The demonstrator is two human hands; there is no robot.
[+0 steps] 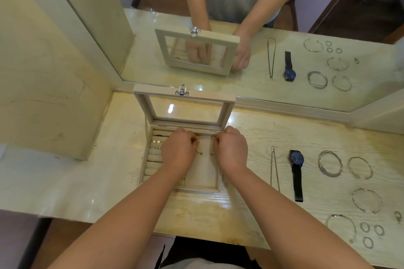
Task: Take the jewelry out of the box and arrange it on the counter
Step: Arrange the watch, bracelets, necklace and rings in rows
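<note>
Both hands pinched one cuff (205, 141) over the box (146, 166): left hand (178, 150) on its left side, right hand (232, 150) opposite; mid-removal; next, it likely needed lifting out and laying right, near the bangles (330, 163).

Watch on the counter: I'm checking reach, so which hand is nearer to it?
Right. The right hand pinches the bangle over the box, left of the watch; the left hand pinches its other side, farther left.

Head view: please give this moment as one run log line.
left hand: pinches cuff bracelet | right hand: pinches cuff bracelet | cuff bracelet: over open box | counter right: necklace, watch, bangles, rings
</note>
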